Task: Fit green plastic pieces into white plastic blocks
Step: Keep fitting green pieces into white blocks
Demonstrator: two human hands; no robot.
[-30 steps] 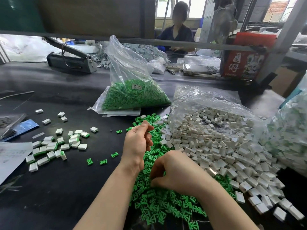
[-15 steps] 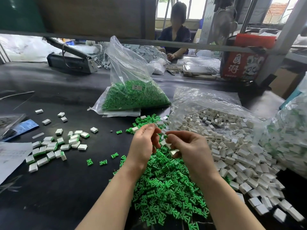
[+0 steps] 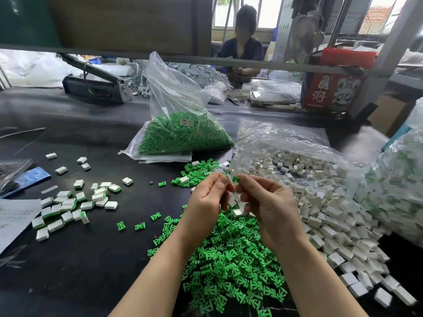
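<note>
Both hands have drawn closer since 0.5 s ago, fingertips now nearly touching above the loose green heap (image 3: 229,259). Right hand (image 3: 267,202) pinches a green piece (image 3: 235,179) between thumb and forefinger, with a white block (image 3: 237,212) tucked under its curled lower fingers. Left hand (image 3: 209,201) has its fingers curled, pinching something small and pale at the tips; what it is cannot be told. White blocks (image 3: 320,202) spill just right of the heap; finished blocks (image 3: 68,204) lie well left of it
</note>
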